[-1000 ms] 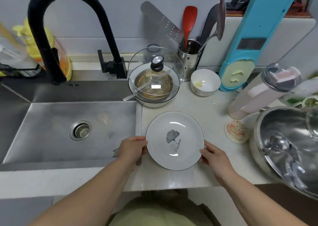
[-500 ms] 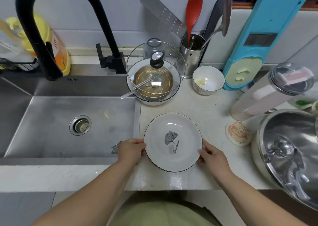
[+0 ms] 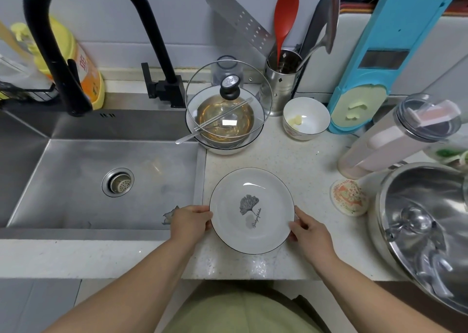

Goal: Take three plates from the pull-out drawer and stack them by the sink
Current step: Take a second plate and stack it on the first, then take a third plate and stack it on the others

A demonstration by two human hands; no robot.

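Note:
A white plate (image 3: 268, 193) with a thin dark rim and a grey leaf print in its middle sits on the pale counter just right of the steel sink (image 3: 76, 180). My left hand (image 3: 190, 222) grips its left edge and my right hand (image 3: 307, 230) grips its right edge. I cannot tell whether other plates lie under it. The pull-out drawer is out of view.
Behind the plate stands a bowl under a glass lid (image 3: 228, 104), a small white bowl (image 3: 306, 120) and a utensil holder (image 3: 285, 84). A large steel pot (image 3: 425, 231), a round coaster (image 3: 349, 197) and a clear container (image 3: 395, 140) crowd the right. A black tap (image 3: 83, 28) arches over the sink.
The plate and both hands have hardly moved on the counter; my view has tilted slightly, so everything sits a little lower in frame.

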